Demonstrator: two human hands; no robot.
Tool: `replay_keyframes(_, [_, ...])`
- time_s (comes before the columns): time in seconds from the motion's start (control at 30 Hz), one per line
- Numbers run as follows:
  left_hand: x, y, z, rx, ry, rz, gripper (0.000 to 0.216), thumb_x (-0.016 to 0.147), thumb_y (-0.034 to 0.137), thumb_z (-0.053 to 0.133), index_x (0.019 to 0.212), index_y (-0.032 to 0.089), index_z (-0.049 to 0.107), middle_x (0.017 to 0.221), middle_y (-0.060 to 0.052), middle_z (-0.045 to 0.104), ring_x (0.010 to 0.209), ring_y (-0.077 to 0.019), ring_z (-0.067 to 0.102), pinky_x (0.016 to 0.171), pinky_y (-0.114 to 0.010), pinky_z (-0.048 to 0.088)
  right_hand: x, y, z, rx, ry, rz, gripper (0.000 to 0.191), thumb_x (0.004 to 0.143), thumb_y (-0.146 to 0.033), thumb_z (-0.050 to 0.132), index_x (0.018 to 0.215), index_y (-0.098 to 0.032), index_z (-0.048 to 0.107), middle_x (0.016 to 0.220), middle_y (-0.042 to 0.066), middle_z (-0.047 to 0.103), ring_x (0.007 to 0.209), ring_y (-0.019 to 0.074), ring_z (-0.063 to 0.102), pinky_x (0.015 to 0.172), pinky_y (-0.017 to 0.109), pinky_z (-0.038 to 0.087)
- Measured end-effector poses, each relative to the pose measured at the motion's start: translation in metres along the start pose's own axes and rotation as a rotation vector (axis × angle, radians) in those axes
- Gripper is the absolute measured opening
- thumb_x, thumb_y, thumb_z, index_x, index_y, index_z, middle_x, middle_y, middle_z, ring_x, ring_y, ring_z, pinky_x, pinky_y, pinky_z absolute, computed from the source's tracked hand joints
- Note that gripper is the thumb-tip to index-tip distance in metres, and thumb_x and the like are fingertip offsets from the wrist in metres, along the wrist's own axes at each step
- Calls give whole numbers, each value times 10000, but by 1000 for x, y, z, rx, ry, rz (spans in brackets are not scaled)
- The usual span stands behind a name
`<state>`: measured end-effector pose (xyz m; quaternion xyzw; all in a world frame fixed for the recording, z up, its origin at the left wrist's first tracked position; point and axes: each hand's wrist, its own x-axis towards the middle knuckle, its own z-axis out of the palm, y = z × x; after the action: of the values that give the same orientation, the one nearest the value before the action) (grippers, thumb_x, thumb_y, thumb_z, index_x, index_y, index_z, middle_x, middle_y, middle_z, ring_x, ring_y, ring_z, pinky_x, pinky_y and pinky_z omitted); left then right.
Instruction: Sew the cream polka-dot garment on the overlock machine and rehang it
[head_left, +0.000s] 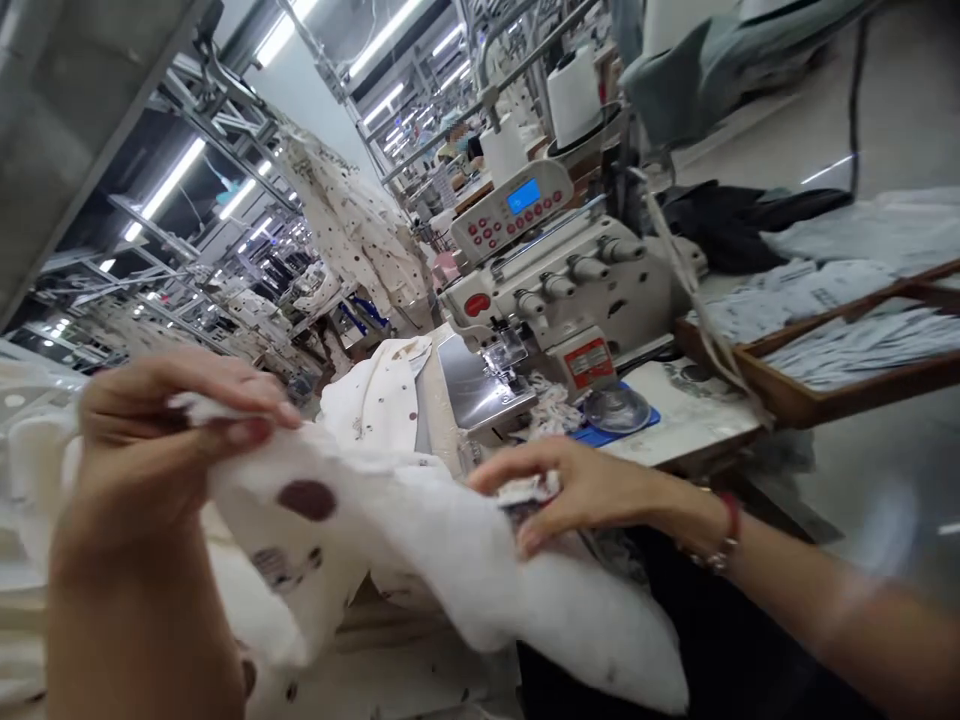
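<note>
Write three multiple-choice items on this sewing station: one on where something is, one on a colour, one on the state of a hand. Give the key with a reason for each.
1. Where is the wooden tray of grey pieces?
A. to the right of the sewing machine
B. on the person's lap
C. hanging from the rail overhead

2. What colour is the machine's lit display?
A. green
B. blue
C. orange

3. What is the left hand doing?
A. resting flat and empty
B. pressing a button
C. pinching the white spotted fabric

Key: 1 A, it sits on the table right of the machine. 2 B, the panel screen glows blue. 3 C, its fingers close on the fabric's edge, while the right hand holds it further along.
</note>
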<state>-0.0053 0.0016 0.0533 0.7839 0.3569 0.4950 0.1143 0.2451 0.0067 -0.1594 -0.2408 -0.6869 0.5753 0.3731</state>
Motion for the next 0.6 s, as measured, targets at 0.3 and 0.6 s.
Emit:
replay_keyframes(0.3, [4,-8,-24,377,165,-314,346,466,312,970,765,200,836,687,7,767,530,-140,615,484,-239,447,-25,1,-14,-184,-117,53,299,773,-355,751,705,-189,512,699,-59,478,688,129,438,609,232,304])
replay_keyframes(0.6, [16,-64,-28,403,328,-196,310,500,294,917,798,239,851,614,52,692,539,-96,514,519,-221,428,-43,-8,-43,-593,100,261,165,754,-163,784,777,-221,631,745,-53,636,726,175,575,614,270,316])
